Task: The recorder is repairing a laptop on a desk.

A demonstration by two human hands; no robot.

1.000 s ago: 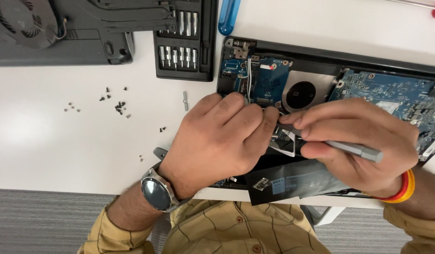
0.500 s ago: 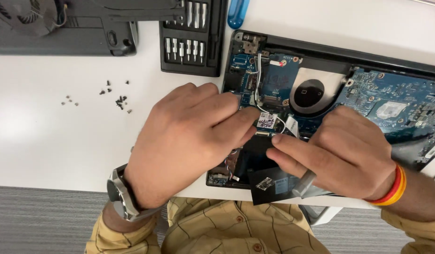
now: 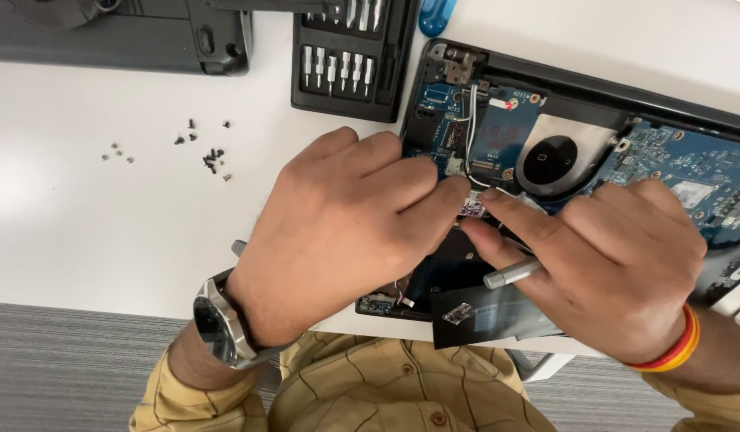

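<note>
The laptop (image 3: pixel 594 144) lies opened, its screws (image 3: pixel 210 156) out beyond the left hand (image 3: pixel 338 232). Both hands pinch a small connector (image 3: pixel 471 205) between fingertips; the right hand (image 3: pixel 618 264) also holds a screwdriver (image 3: pixel 510 274). Board and fan look still seated.

A small white label (image 3: pixel 471 206) with dark print is sitting on the part pinched between both hands' fingertips, over the opened laptop (image 3: pixel 578 104).

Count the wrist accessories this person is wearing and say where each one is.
2. A wristwatch sits on the left hand's wrist, and an orange-red band circles the right hand's wrist. The yellow sleeves could hide more.
</note>
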